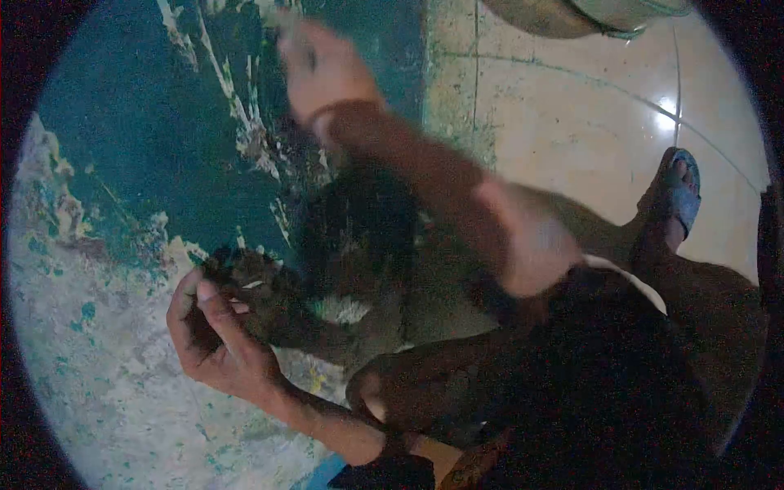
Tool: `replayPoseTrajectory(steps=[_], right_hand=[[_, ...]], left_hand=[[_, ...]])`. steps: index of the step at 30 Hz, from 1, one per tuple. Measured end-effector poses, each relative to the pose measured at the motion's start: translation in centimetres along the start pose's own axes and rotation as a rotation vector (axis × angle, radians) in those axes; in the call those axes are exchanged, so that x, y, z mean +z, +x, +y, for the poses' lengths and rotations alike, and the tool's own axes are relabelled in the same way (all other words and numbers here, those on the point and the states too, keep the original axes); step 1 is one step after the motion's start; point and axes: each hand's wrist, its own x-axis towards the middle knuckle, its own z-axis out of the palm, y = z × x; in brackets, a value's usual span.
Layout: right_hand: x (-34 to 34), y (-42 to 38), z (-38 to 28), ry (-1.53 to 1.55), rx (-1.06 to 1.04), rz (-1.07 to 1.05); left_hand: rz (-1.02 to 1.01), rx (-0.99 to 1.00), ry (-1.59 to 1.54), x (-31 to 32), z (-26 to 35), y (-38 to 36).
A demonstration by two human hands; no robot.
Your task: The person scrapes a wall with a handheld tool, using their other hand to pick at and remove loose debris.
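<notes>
My left hand (224, 335) is at the lower left, over the pale, stained surface (122, 359). Its fingers are curled, with thumb and forefinger tips together; anything between them is too small to make out. My right hand (327, 73) is at the top, blurred by motion, over the dark green area (147, 139). The blur hides its fingers and whatever they may hold. Whitish streaks (233, 90) cross the green near this hand. Shadow darkens the surface between the two hands.
Light floor tiles (563, 106) with greenish stains lie at the upper right. A rounded container (637, 12) shows at the top edge. My sandalled foot (682, 192) is at the right, and my bent knee (376, 392) is near my left forearm.
</notes>
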Motion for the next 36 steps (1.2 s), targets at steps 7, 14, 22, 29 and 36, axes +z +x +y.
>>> replayPoseTrajectory(steps=[7, 14, 22, 29, 36], right_hand=[[0.0, -5.0, 3.8, -0.084, -0.322, 0.053], [-0.9, -6.4, 1.7, 0.130, 0.151, -0.212], [2.4, -16.3, 2.7, 0.177, 0.172, -0.287], [3.2, -12.7, 2.0, 0.093, -0.234, -0.100], [3.1, -13.3, 0.1, 0.041, -0.281, -0.037]], left_hand=[[0.024, -0.068, -0.022, 0.2, 0.0, -0.2], [0.012, -0.065, -0.017, 0.0, -0.1, -0.9], [-0.002, -0.029, -0.048, 0.0, -0.3, -0.9], [0.002, -0.054, -0.029, -0.6, -0.4, -0.8], [0.021, -0.061, -0.047, 0.2, 0.3, -0.5]])
